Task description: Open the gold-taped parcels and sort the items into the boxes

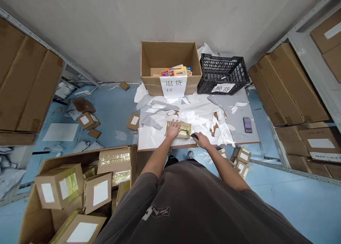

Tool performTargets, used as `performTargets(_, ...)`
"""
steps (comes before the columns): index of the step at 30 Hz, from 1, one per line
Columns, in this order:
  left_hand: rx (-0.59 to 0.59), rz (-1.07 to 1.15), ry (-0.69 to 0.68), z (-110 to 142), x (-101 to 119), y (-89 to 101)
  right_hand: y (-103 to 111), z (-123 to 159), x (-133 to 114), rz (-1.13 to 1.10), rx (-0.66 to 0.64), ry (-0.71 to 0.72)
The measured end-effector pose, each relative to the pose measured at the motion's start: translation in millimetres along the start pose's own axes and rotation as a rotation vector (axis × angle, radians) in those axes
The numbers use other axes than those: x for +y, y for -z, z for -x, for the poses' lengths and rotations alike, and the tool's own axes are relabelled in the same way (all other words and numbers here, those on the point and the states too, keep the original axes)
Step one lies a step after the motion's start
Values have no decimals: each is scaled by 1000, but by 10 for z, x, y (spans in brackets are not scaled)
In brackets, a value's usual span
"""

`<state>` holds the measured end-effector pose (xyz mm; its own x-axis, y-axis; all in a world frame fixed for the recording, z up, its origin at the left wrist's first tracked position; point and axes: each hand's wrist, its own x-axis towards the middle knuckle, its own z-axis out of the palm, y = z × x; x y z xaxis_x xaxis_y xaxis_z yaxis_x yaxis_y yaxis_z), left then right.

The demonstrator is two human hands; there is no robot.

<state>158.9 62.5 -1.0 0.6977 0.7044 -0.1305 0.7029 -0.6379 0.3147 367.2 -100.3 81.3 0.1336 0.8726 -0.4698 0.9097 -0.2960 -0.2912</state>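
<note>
A small cardboard parcel (185, 127) wrapped in shiny yellowish tape lies near the front edge of the table. My left hand (173, 129) rests flat on its left part, fingers spread and pointing away from me. In my right hand (201, 140) is a utility knife (194, 135) with a black and yellow handle, fingers wrapped round it. Its tip meets the parcel's right end; the blade itself is too small to make out. Torn white paper (190, 115) lies around the parcel.
At the table's back stand an open carton (151, 81) holding colourful packs and a black plastic crate (223, 75). A phone-like purple object (247, 125) lies at right. A large carton of taped boxes (34, 215) stands at left. Several small boxes (242, 158) lie on the floor.
</note>
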Motion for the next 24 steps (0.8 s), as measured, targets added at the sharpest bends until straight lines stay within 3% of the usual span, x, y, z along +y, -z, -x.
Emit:
performTargets(7,114,76,-15,62,-1,-100,-10,-84,-177,162,-82,-77)
performTargets(10,146,105,-9,67,-4,-113,25,-36,9,159,-82,-125)
performTargets(15,116,115,19,74,32,-49,26,156,450,28,46,-308)
performTargets(19,41,106,52,68,97,84,-304,202,367,-290,68,-285)
performTargets(24,-29,86,180,93,150,325,-804,-171,-163,-669,156,-349)
